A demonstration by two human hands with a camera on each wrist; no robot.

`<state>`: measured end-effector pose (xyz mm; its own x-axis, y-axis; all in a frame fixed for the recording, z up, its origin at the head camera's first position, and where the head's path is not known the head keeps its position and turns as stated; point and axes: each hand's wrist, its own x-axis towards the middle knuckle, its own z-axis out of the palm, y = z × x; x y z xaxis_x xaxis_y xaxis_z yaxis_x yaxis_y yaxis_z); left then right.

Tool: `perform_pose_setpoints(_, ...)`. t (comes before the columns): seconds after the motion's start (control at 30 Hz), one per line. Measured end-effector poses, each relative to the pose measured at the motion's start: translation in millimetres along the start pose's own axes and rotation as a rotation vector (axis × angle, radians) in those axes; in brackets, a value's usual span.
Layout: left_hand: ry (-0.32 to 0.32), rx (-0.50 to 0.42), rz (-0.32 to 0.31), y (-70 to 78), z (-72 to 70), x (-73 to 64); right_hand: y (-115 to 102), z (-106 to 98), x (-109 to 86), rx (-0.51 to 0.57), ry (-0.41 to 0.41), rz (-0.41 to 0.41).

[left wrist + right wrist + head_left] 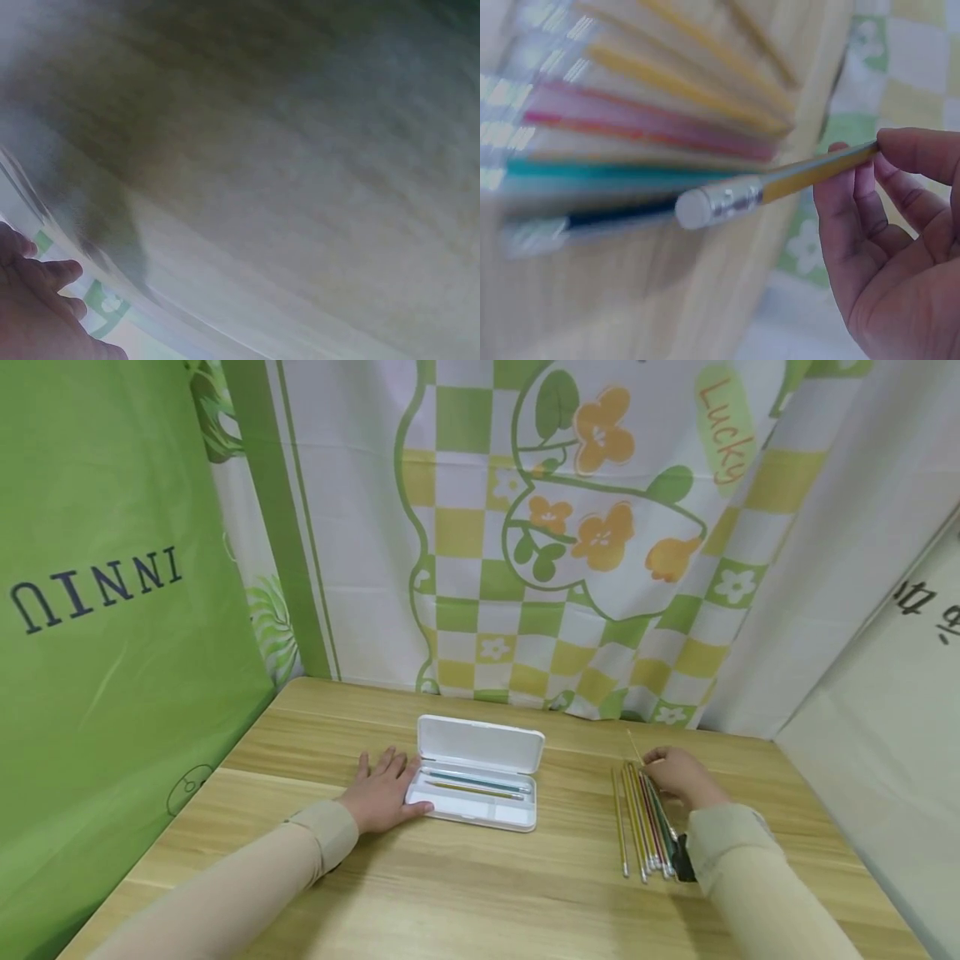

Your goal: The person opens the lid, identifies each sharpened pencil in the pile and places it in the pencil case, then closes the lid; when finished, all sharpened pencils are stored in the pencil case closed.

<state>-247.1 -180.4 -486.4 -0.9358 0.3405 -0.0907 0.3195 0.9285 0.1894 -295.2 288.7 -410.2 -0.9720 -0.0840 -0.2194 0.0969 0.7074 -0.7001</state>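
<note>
A white pencil case (468,814) stands with its lid raised on the table; a teal pencil (476,780) and a yellow pencil (474,790) lie inside. My left hand (384,795) rests against its left side, fingers spread and thumb at the front corner. On the right, my right hand (681,777) pinches a yellow pencil (802,176) between thumb and fingertips, its white eraser end toward the wrist camera. Below that hand lie several loose pencils (637,818) in yellow, red, teal and dark colours, eraser ends toward me.
Beside the loose pencils, a small black object (684,860) is partly covered by the right sleeve. The wooden table (480,893) ends at a patterned curtain (510,610) behind, with a green sheet (112,693) along the left and a pale sheet (885,718) along the right.
</note>
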Motion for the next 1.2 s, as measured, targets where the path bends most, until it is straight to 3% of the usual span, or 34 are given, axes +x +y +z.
perform_pose_setpoints(0.37, -0.019, 0.000, -0.009, 2.8, -4.0, -1.8, -52, 24, 2.6, 0.305, -0.193, -0.076)
perform_pose_setpoints(0.67, -0.009, 0.009, -0.010, 0.1, -2.6, -1.0, -82, 39, 8.4, 0.444, -0.299, -0.188)
perform_pose_setpoints(0.87, -0.006, 0.027, -0.007, -1.4, -1.1, 0.9, -101, 51, 13.4, 0.415, -0.364, -0.256)
perform_pose_setpoints(1.2, -0.019, 0.021, -0.010, 2.2, -2.7, 0.2, -128, 84, 20.0, 0.214, -0.406, -0.334)
